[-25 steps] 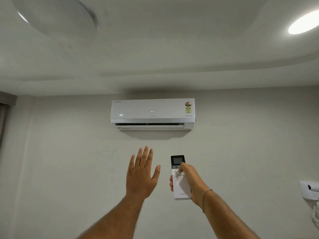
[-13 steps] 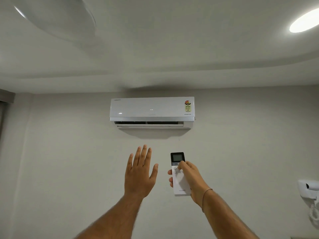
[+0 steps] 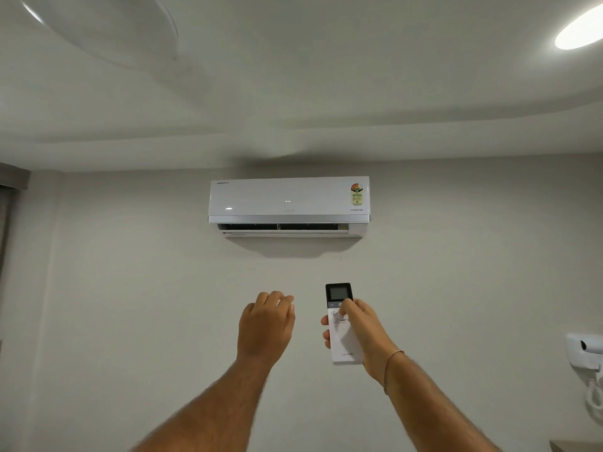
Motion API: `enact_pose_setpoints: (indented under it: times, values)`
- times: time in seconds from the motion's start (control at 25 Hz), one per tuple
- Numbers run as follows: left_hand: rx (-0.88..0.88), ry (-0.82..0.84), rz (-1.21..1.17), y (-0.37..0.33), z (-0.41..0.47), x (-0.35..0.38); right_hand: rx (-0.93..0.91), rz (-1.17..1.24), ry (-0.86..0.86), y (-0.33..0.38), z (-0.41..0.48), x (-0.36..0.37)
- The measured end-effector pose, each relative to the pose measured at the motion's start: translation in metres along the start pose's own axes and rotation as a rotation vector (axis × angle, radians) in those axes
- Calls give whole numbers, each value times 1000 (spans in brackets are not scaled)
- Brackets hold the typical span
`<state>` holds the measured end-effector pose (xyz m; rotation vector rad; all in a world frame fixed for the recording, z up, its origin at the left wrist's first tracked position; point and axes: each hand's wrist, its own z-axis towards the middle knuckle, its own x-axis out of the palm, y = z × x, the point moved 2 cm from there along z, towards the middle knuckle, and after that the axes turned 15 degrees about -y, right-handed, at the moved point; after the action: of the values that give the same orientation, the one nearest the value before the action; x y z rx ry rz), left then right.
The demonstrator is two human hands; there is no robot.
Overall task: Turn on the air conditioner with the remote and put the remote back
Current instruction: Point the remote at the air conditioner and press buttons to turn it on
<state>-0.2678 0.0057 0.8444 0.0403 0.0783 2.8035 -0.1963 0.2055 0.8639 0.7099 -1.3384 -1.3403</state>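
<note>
A white air conditioner hangs high on the wall, its lower flap slightly open with a dark slot showing. My right hand holds a slim white remote with a dark screen on top, raised and pointed up at the unit; the thumb rests on the buttons just under the screen. My left hand is raised beside it, a little to the left, fingers curled forward and holding nothing.
A spinning ceiling fan blurs at the top left. A round ceiling light glows at the top right. A white wall holder with a coiled cord sits at the right edge. A curtain edge shows far left.
My left hand's fingers, spread upward before, have curled forward. The right hand with the remote has stayed nearly in place, the thumb moving slightly up the buttons.
</note>
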Motion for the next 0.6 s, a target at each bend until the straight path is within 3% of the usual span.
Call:
enact_pose_setpoints:
  times: [0.36,0.6]
  values:
    - [-36,185,39,2,2,2,3,12,4,-1,4,0]
    - [-57,1,-54,-3,1,-3,-6,0,7,-3,7,-1]
